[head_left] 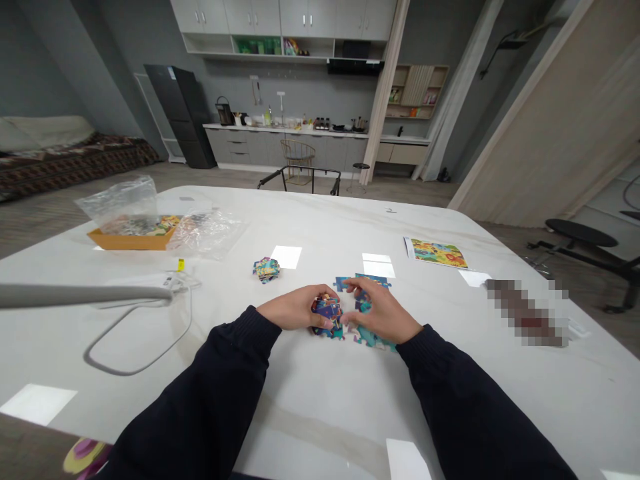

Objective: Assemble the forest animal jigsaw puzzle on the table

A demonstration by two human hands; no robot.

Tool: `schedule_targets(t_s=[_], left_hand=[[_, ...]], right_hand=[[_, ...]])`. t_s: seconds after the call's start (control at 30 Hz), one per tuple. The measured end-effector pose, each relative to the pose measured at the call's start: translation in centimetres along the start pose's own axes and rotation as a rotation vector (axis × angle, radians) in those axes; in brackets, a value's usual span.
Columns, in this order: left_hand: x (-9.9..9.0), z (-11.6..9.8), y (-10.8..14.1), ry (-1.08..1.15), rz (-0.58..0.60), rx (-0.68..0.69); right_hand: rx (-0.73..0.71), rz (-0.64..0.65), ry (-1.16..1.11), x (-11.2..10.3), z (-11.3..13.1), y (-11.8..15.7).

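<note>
Viewed from the head camera, the room extends to a grey kitchen counter (285, 130) and a dark refrigerator (177, 113) on the far side, with a sofa under a patterned throw (75, 157) at left and a black stool (580, 233) at right. A white stone-effect table (280, 407) fills the foreground and places all items within the person's reach. Toward its far left corner, an orange cardboard tray (133, 241) sits partly under a clear plastic bag (117, 207), with loose plastic wrap (207, 230) just beside it; this grouping appears to keep packaging apart from the central area. A grey cable (135, 347) loops across the surface at left. A printed picture sheet (437, 253) lies flat and face up at right, apparently placed for easy viewing. Near the centre rests a small stack of jigsaw pieces (266, 270). Loose jigsaw pieces (373, 340) lie flat directly before the person, partly beneath the hands. The left hand (293, 308) is clenched around a bunch of jigsaw pieces (325, 317), gathering them in a compact hold. The right hand (380, 310) curves over the flat pieces, its fingertips (353, 287) close to the left hand; whether they grasp a piece cannot be determined
</note>
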State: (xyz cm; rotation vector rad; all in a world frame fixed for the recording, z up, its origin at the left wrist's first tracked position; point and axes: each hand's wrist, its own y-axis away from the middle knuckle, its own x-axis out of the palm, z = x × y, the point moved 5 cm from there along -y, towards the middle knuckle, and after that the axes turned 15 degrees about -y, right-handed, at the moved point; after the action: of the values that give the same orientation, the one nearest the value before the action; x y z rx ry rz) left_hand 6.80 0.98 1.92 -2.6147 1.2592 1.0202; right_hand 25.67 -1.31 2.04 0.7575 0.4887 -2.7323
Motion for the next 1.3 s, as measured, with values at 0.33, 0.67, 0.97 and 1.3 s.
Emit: schedule_targets(t_s=[0.33,0.67,0.97,1.3], left_hand=[[-0.3,0.7,-0.5,0.156,-0.065,-0.015],[0.4,1.4,-2.1,0.208,-0.278,0.064],[0.5,1.2,-2.0,0.081,-0.296,0.053],[1.1,0.7,-2.1,0.048,-0.286,0.065]], right_hand=[[-0.046,-0.087,0.156,0.5,-3.4,-2.5],[-0.062,-0.076,-0.305,1.1,-1.4,-1.8],[0.036,-0.183,0.232,-3.1,-6.3,-0.7],[0.123,-0.261,0.107,-2.8,-5.4,-1.4]])
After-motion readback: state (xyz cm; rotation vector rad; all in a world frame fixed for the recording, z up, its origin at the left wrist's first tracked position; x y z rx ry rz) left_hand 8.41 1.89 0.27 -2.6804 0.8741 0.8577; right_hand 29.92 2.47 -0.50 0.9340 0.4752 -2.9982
